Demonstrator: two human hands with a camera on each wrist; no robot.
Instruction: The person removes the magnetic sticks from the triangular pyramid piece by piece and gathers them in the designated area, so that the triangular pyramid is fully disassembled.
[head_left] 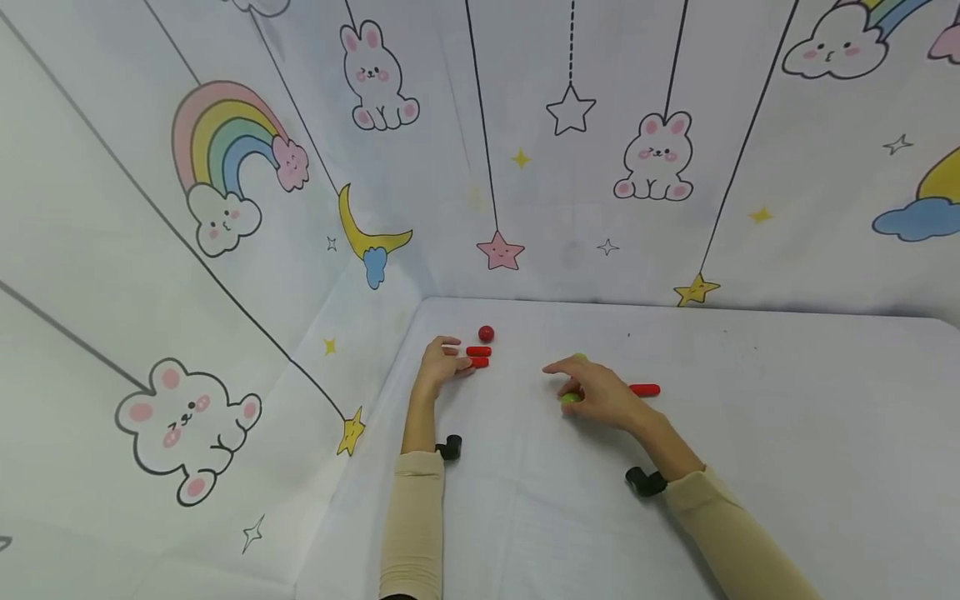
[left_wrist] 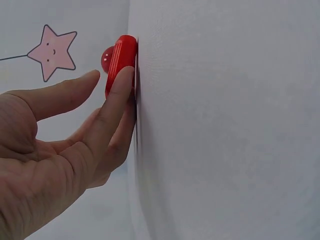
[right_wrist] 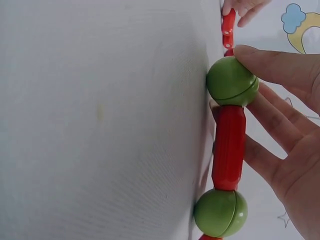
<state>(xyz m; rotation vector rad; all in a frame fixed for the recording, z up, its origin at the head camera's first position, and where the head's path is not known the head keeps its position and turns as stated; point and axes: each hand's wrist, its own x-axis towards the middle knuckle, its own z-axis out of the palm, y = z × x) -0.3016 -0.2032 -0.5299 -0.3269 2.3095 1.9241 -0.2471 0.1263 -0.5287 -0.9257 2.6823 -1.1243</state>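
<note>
My left hand (head_left: 441, 365) touches the end of a red stick (head_left: 480, 362) with one digit, its other fingers apart from it. A second red stick (head_left: 478, 351) lies alongside, and a red ball (head_left: 486, 333) sits just beyond. In the right wrist view, a green ball (right_wrist: 232, 81), a ribbed red stick (right_wrist: 229, 147) and another green ball (right_wrist: 221, 212) join in a row. My right hand (head_left: 606, 395) holds the end green ball, thumb on it and other fingers partly hidden behind the row. A red stick (head_left: 645, 389) pokes out right of that hand.
White cloth covers the table (head_left: 525, 500). Cloth walls printed with rabbits, stars and a rainbow (head_left: 232, 117) rise at the left and back. Each wrist wears a black camera, one on the left (head_left: 450, 447) and one on the right (head_left: 645, 482).
</note>
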